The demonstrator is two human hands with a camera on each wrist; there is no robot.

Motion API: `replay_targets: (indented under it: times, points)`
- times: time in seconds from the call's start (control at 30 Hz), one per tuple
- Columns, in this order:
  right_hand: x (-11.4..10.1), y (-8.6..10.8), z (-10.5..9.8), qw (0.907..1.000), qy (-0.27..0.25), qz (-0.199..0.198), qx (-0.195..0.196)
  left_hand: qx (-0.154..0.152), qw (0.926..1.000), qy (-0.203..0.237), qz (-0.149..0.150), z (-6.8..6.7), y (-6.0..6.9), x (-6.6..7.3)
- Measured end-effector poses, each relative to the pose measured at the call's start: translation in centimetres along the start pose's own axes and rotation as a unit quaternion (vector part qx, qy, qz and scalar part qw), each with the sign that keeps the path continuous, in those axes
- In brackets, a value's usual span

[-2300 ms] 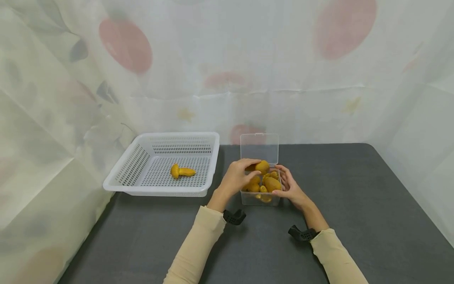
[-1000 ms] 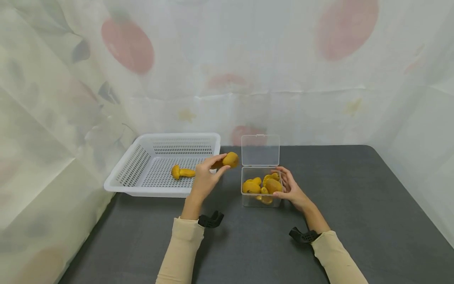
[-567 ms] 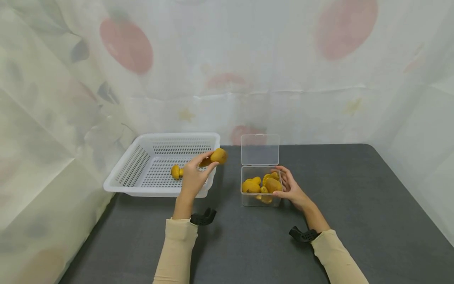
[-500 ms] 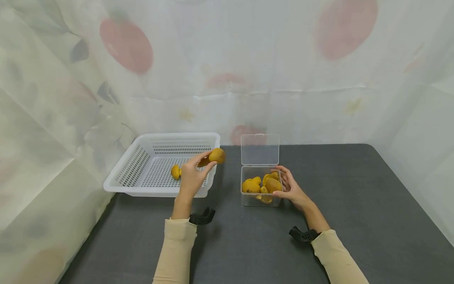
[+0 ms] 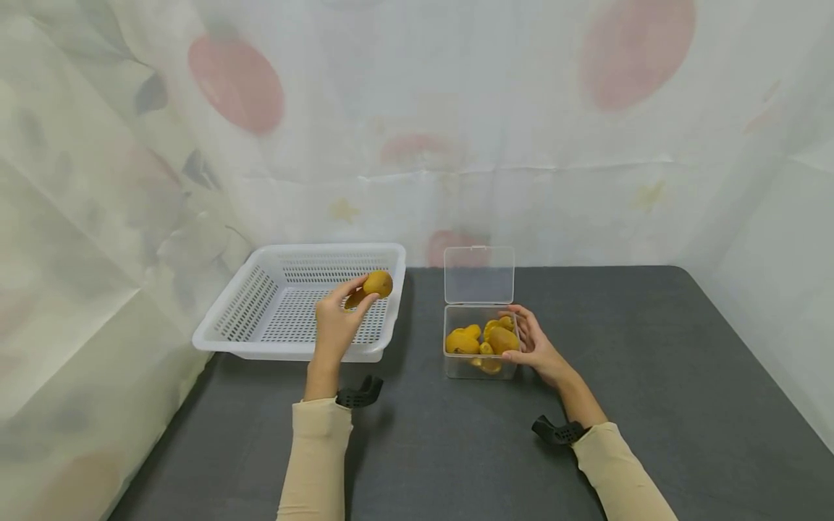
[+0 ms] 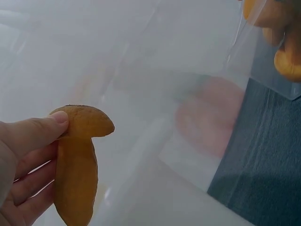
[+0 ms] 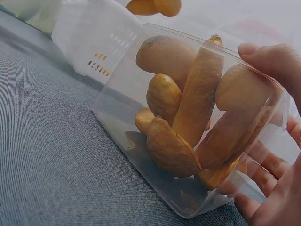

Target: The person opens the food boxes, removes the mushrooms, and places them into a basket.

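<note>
My left hand (image 5: 334,325) pinches a yellow-brown mushroom (image 5: 378,284) by its cap, above the white slotted basket (image 5: 260,349). In the left wrist view, the thumb presses the cap and the mushroom's stem (image 6: 77,179) points down. At the right, a clear plastic box (image 5: 459,369) stands with its hinged lid (image 5: 478,275) raised. Several mushrooms (image 5: 462,342) lie jumbled inside it. My right hand (image 5: 537,354) grips the box's right side, thumb at the front rim. The right wrist view shows fingers (image 7: 268,167) behind the clear wall. Another mushroom in the basket is hidden behind my left hand.
Both containers sit towards the back of a dark grey table (image 5: 443,449). Behind and on both sides hangs a pale printed curtain (image 5: 554,210). Black wrist bands (image 5: 360,393) are on both arms. A strip of table separates basket and box.
My left hand has lifted a mushroom out of the clear box and carried it left over the basket. The right hand has stayed on the box. The basket's mushroom has become covered from view.
</note>
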State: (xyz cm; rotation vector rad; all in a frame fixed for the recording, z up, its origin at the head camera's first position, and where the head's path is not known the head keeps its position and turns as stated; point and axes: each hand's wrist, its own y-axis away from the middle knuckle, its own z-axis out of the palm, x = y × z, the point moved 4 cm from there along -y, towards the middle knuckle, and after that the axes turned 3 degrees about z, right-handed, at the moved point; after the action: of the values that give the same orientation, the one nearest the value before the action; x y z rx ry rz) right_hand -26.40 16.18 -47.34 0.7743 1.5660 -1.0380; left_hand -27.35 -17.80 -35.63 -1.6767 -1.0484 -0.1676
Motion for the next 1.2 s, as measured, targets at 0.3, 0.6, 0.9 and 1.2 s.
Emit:
replay_targets:
  times: [0.3,0.6,0.9,1.2]
  points:
    - [-0.4,0.1,0.2,0.9999,-0.005,-0.015,-0.007,-0.006,0.9985,-0.017,-0.052,-0.7,0.4,-1.9]
    - [-0.2,0.1,0.0,0.9999,-0.008,-0.010,-0.005,-0.014,0.9967,-0.021,-0.077,-0.8,0.5,-2.6]
    - [-0.5,0.1,0.1,0.9999,-0.014,-0.006,-0.004,-0.041,0.9965,-0.045,-0.058,-0.7,0.6,-2.9]
    - [-0.4,0.1,0.1,1.0000,-0.006,0.006,-0.002,-0.054,0.9954,-0.049,-0.062,-0.6,0.7,-2.5]
